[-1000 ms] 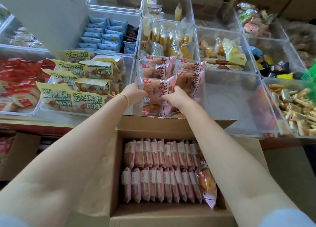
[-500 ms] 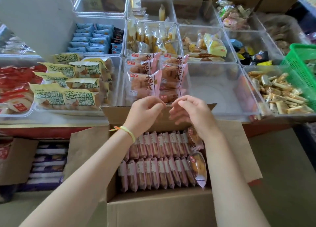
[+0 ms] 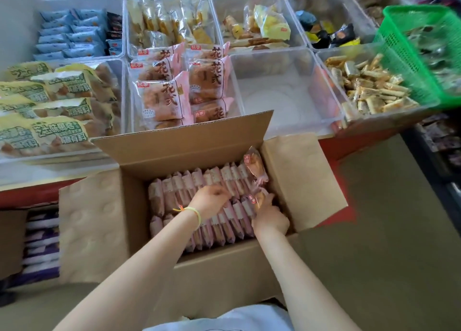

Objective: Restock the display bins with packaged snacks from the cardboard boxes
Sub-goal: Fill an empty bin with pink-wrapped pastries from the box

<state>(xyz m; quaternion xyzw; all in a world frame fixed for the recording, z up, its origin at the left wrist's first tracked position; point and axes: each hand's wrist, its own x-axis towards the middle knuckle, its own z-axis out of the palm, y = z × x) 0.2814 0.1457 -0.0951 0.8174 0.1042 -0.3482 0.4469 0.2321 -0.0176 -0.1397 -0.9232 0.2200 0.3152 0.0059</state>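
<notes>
Left hand: the left hand (image 3: 209,201) is down inside the cardboard box (image 3: 224,271), fingers bent onto the tops of the pink snack packs (image 3: 219,221) in the far row; whether they pinch a pack cannot be told.
Right hand: the right hand (image 3: 270,218) is at the right end of the near row, fingers curled around a tilted pack (image 3: 258,199) that sticks up above its neighbours.
Loose pack: a second tilted pack (image 3: 254,165) leans in the far right corner of the box, apart from both hands.
Packs in box: two rows standing on edge, packed tight; an exact count cannot be made, as the arms cover part of each row.
Box: one, open, four flaps spread, set against the front edge of the counter.
Pink-pack bin: the clear bin (image 3: 233,81) just beyond the far flap holds about six of the same packs, stacked in two columns.
Bin to its right: one clear bin (image 3: 324,121), bare floor showing.
Wristband: one yellow band (image 3: 195,212) on the left wrist.
</notes>
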